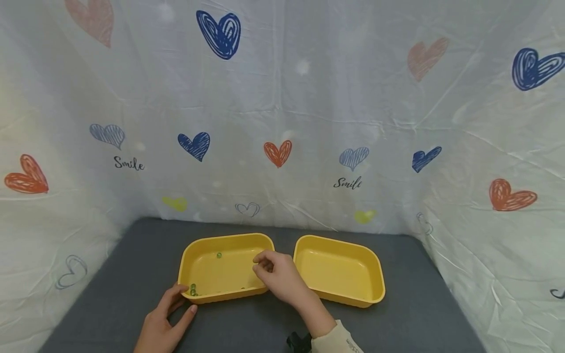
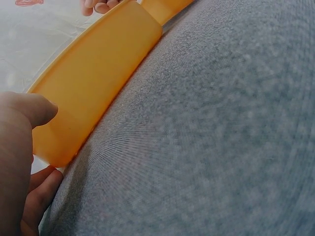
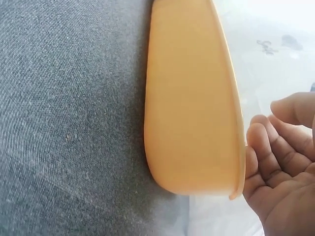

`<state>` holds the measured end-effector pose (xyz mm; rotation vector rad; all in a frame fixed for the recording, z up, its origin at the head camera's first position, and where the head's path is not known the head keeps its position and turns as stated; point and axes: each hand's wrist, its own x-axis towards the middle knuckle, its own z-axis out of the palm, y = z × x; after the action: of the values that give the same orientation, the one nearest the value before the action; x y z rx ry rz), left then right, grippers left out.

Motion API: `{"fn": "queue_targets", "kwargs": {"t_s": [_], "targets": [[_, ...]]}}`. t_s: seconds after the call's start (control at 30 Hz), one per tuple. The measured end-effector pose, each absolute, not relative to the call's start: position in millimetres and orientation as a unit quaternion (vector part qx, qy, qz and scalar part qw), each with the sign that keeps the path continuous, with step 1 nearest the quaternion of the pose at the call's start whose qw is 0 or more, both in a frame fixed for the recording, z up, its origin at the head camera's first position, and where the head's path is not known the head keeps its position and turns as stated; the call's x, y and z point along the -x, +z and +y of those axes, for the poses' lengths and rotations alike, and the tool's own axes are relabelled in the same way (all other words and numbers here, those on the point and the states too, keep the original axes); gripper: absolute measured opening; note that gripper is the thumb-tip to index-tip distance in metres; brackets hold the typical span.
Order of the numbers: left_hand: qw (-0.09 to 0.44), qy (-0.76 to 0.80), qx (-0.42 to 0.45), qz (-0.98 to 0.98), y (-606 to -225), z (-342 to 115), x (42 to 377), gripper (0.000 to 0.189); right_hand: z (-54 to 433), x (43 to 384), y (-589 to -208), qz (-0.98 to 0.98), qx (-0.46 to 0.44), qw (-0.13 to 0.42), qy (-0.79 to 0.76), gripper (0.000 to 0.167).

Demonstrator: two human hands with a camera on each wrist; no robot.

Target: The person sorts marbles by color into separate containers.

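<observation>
Two yellow plastic trays stand side by side. In the head view, the left tray (image 1: 225,239) holds several small green glass marbles: one marble (image 1: 218,255) near the back wall, a cluster (image 1: 192,287) in the near left corner. My left hand (image 1: 164,318) grips that corner, fingers at the rim and thumb (image 2: 42,109) against the front wall. Over the left tray's right end hovers my right hand (image 1: 282,275), its fingers loosely bent. In the right wrist view its thumb (image 3: 290,109) stands apart from the fingertips, and nothing shows between them.
The right tray (image 1: 340,267) shows no marbles inside. Both trays rest on a dark grey cloth-covered table (image 1: 247,326). Behind and on both sides hangs a white curtain (image 1: 309,113) printed with hearts. A black object (image 1: 299,341) shows below the right sleeve.
</observation>
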<state>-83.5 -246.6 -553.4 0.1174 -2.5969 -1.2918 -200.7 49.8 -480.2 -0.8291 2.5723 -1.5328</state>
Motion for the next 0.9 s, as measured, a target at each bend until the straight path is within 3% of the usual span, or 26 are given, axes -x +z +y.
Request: {"fn": "queue_targets", "kwargs": {"t_s": [0.9], "targets": [[0.104,-0.425,-0.043,-0.898,-555.9,-250.0,84.3,0.053,84.5,170.5,-476.4,0.819,0.266,0.019,-0.507,0.009]]}}
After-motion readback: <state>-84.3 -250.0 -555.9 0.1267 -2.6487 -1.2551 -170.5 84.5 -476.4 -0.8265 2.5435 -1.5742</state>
